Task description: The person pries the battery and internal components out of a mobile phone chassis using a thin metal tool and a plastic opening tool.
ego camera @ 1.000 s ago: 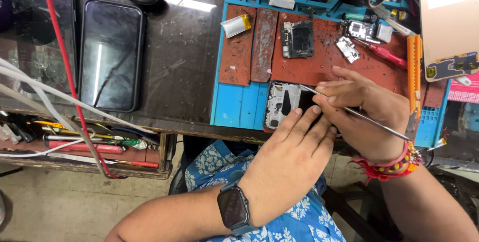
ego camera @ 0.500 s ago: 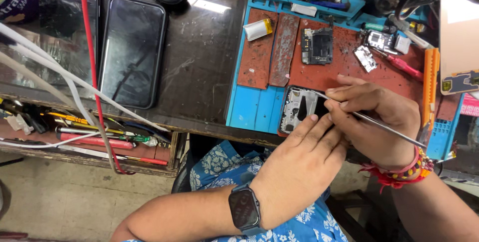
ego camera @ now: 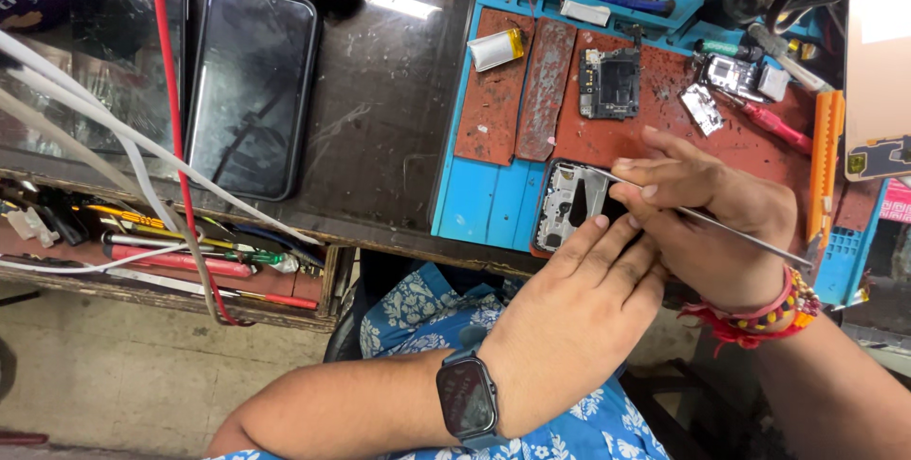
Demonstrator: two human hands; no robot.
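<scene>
Head view: an opened phone frame (ego camera: 567, 204) is seen lying at the near edge of the blue repair mat (ego camera: 474, 199) on the worktop (ego camera: 380, 119). The frame is steadied by the left hand (ego camera: 579, 313), whose fingers are laid flat on its near side, pressing rather than gripping. A thin metal tool (ego camera: 707, 221) is pinched in the right hand (ego camera: 707, 223), fingers closed around it, its tip set at the frame's far edge.

The step in hand is judged to be fine picking or prying inside the frame. A small, controlled movement of the tip seems called for, with the frame kept pinned.

Beyond the frame, a circuit board (ego camera: 609, 82) and a small battery (ego camera: 496, 48) lie on the mat's red pads. Well left of the mat lies a dark phone (ego camera: 249, 90).
</scene>
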